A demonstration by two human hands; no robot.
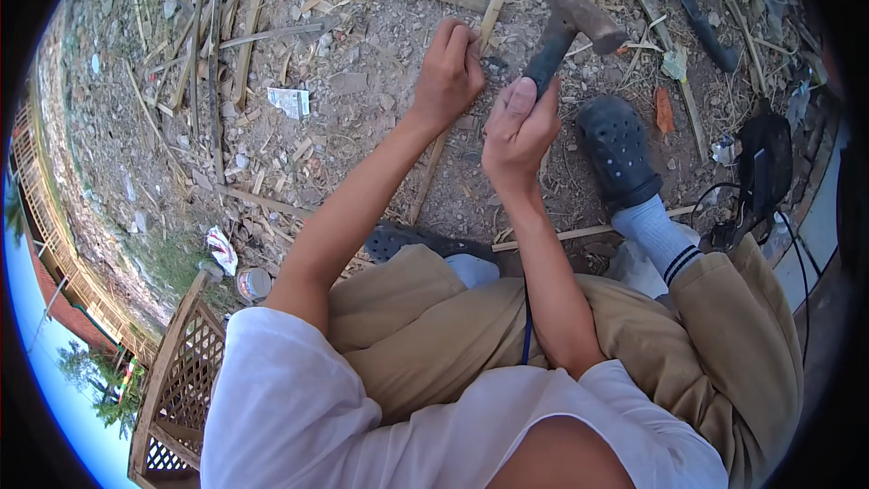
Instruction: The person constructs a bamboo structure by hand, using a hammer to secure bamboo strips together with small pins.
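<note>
My left hand [448, 72] is closed around a thin wooden strip [491, 20], whose pale upper end sticks out past the fingers. Below the wrist a narrow strip [429, 177] runs on along the same line toward my feet; whether it is the same piece, I cannot tell. In my right hand [523, 131] is a hammer [584, 14], gripped by its dark handle with the thumb along it. The rusty, cylindrical head points away from me, up and to the right of the strip's end, apart from it.
Several wooden strips [217, 72] litter the stony ground at left and far. My dark clogs [620, 149] stand close by. At right lie a black bag [765, 158] with a cable and a dark bar [692, 4]. A wooden lattice [187, 358] is at lower left.
</note>
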